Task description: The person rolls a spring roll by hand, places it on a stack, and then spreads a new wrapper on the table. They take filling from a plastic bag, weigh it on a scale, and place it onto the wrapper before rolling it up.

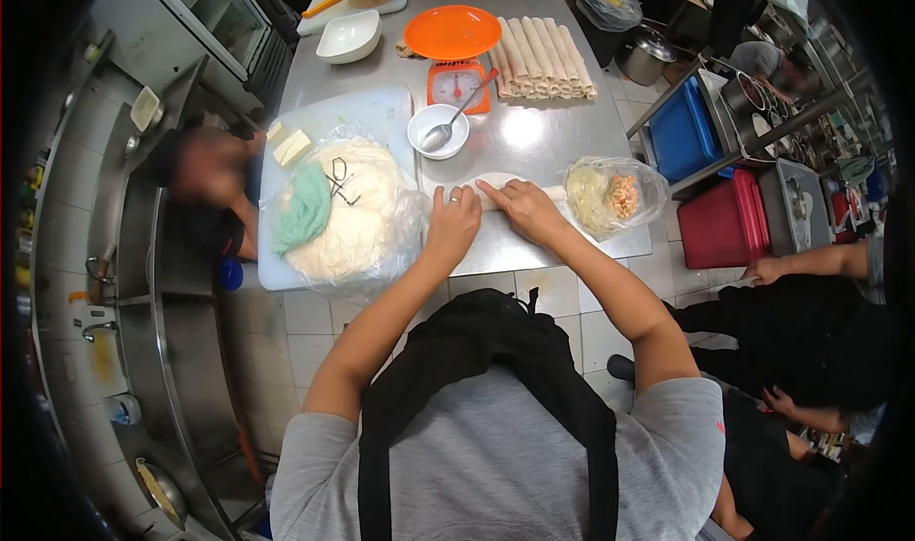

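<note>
A pale, thin spring roll wrapper lies on the steel table, partly rolled up, with its middle hidden by my fingers. My left hand grips the near left side of it, fingers bent. From the right, my right hand presses on the same roll, its index finger pointing inward and the others curled. Right beside it sits a plastic-lined bowl with pale shreds and pinkish chopped filling. Just beyond my hands stands a white bowl holding a metal spoon.
To the left, a white board bears a large wrapped stack of pale sheets and a green cloth. Farther back are an orange scale, orange plate and stacked rolls. Other people stand at both sides.
</note>
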